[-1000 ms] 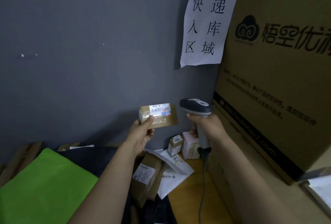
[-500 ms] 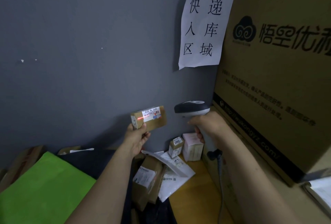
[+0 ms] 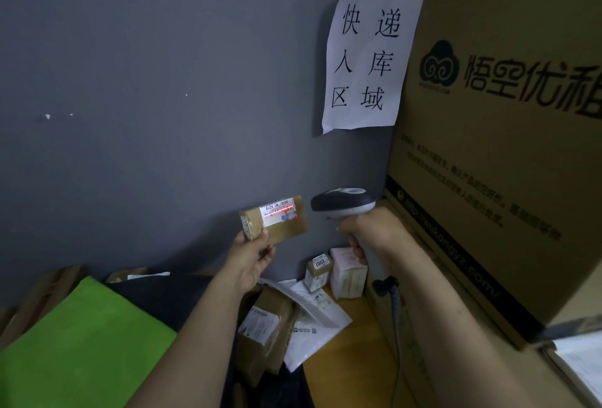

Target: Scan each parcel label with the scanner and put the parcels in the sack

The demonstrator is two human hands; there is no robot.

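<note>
Parcel point(image 3: 277, 220), a small brown carton, is being held up to the left of the large cardboard box point(image 3: 505, 147). The left hand point(image 3: 252, 259) is pinching its left end between thumb and curled fingers. A red scan line is glowing across its white label point(image 3: 279, 210). The right hand point(image 3: 371, 231) is gripping the scanner point(image 3: 343, 202) by its handle, fingers wrapped round, just beside the box. The scanner's head is pointing at the parcel across a small gap. More parcels point(image 3: 267, 326) are lying below, near the foot of the box.
</note>
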